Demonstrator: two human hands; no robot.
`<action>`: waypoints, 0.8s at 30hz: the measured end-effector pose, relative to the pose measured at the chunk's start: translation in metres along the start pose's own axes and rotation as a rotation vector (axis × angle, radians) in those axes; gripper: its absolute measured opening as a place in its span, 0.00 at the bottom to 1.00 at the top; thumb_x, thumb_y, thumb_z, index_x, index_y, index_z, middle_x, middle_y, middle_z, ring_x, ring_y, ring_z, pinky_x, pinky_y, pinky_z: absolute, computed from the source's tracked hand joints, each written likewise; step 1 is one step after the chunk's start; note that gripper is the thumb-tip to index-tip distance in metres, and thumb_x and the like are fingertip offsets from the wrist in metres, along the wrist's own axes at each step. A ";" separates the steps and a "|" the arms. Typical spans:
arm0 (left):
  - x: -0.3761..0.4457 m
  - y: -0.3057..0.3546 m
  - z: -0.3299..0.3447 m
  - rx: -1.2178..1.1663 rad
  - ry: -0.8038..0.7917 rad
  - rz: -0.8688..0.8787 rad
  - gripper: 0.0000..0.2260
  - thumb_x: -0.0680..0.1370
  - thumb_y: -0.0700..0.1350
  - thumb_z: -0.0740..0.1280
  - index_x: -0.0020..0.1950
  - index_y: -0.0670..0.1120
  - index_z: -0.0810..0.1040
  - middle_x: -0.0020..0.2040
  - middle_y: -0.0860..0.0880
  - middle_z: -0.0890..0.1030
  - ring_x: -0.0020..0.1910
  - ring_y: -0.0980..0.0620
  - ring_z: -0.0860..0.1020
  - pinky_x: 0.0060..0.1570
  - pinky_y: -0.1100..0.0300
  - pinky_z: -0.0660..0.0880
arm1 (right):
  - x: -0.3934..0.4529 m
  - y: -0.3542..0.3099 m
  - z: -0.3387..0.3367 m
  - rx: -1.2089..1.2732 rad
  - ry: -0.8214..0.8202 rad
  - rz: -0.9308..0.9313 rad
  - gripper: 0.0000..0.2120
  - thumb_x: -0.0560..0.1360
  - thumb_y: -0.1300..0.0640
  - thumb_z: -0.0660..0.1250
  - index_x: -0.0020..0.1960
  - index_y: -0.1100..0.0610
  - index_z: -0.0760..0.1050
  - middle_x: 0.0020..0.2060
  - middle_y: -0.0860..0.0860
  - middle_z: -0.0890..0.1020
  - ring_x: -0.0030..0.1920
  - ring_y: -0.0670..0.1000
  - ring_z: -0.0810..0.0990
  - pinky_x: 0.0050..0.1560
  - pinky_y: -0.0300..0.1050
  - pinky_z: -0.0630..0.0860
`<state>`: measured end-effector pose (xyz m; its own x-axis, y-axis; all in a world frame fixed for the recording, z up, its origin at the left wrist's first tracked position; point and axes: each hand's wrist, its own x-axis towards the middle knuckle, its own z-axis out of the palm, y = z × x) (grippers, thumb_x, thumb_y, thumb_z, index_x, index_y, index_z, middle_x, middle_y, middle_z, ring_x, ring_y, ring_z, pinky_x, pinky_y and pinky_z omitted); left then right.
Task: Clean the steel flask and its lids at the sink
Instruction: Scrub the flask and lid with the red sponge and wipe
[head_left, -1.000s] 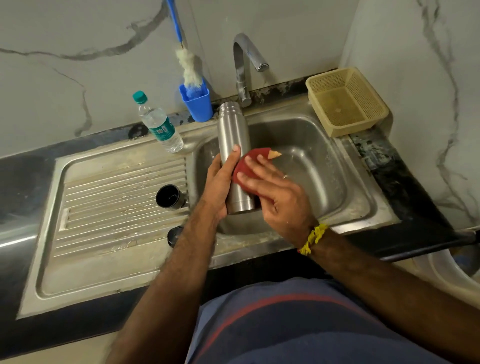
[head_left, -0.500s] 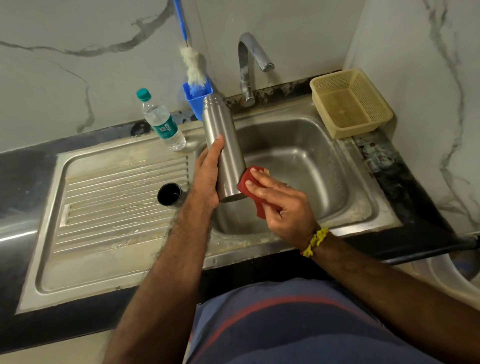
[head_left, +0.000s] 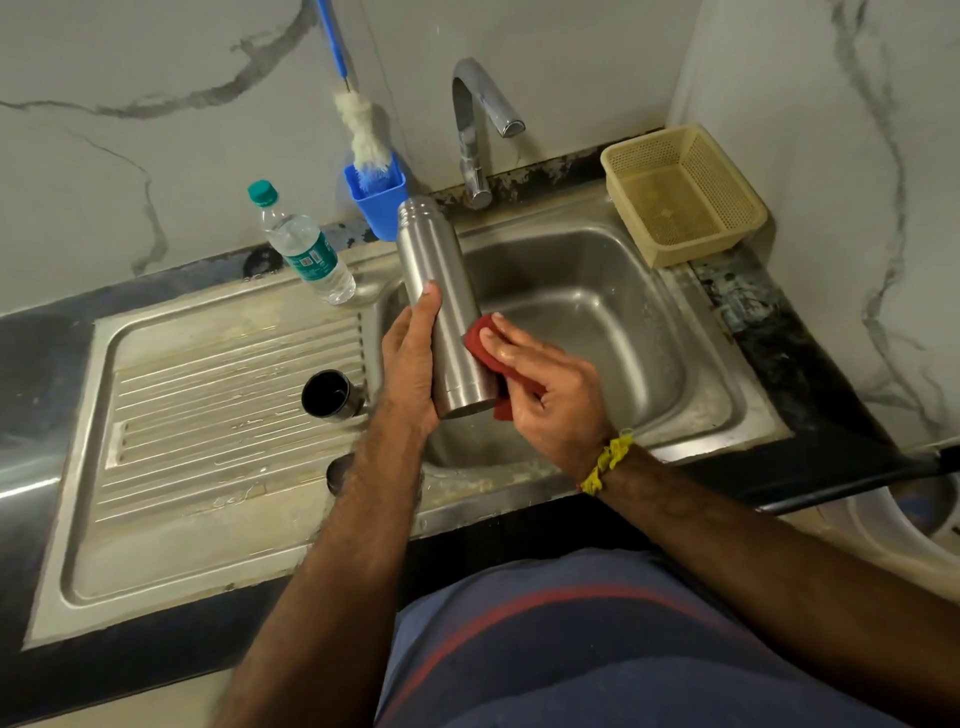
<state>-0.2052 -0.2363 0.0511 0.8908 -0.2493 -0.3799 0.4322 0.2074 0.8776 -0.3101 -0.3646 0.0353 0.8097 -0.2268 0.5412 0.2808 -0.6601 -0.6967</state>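
Note:
My left hand (head_left: 410, 364) grips the lower half of the steel flask (head_left: 439, 275), which is open at the top and tilted over the left side of the sink basin (head_left: 613, 291). My right hand (head_left: 550, 389) presses a red scrub pad (head_left: 480, 338) flat against the flask's right side near its base. A black cup-shaped lid (head_left: 328, 393) lies on its side on the ribbed drainboard (head_left: 218, 395). A second dark lid (head_left: 335, 474) shows partly behind my left forearm.
A plastic water bottle (head_left: 304, 249) leans at the back of the drainboard. A blue holder (head_left: 376, 200) with a bottle brush (head_left: 363, 130) stands beside the tap (head_left: 475, 130). A beige plastic basket (head_left: 683, 195) sits at the back right corner.
The flask has lifted and tilted left out of the basin. My right hand with the red pad slid down to the flask's base and then slightly back up its side.

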 end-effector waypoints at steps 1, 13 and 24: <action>-0.002 -0.001 0.002 -0.011 -0.013 0.011 0.32 0.71 0.60 0.76 0.67 0.40 0.77 0.60 0.33 0.82 0.61 0.31 0.80 0.62 0.31 0.75 | -0.001 -0.001 0.000 -0.039 -0.018 -0.055 0.23 0.72 0.73 0.65 0.64 0.60 0.80 0.67 0.57 0.78 0.68 0.55 0.77 0.63 0.56 0.78; -0.034 -0.007 0.002 0.090 -0.161 0.020 0.18 0.80 0.52 0.68 0.67 0.45 0.78 0.59 0.39 0.83 0.52 0.44 0.83 0.50 0.48 0.82 | 0.033 0.001 -0.013 -0.005 -0.039 0.087 0.25 0.73 0.73 0.64 0.68 0.58 0.77 0.69 0.54 0.77 0.70 0.52 0.75 0.69 0.54 0.74; -0.042 -0.007 0.007 0.179 -0.223 -0.029 0.26 0.78 0.59 0.67 0.68 0.42 0.76 0.52 0.39 0.85 0.45 0.46 0.84 0.44 0.53 0.82 | 0.062 -0.008 -0.017 -0.068 0.020 0.083 0.23 0.75 0.70 0.64 0.69 0.58 0.76 0.71 0.56 0.75 0.73 0.55 0.72 0.72 0.54 0.71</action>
<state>-0.2469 -0.2340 0.0628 0.8171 -0.4589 -0.3489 0.4075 0.0317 0.9127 -0.2711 -0.3850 0.0822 0.8178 -0.2966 0.4931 0.1772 -0.6855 -0.7062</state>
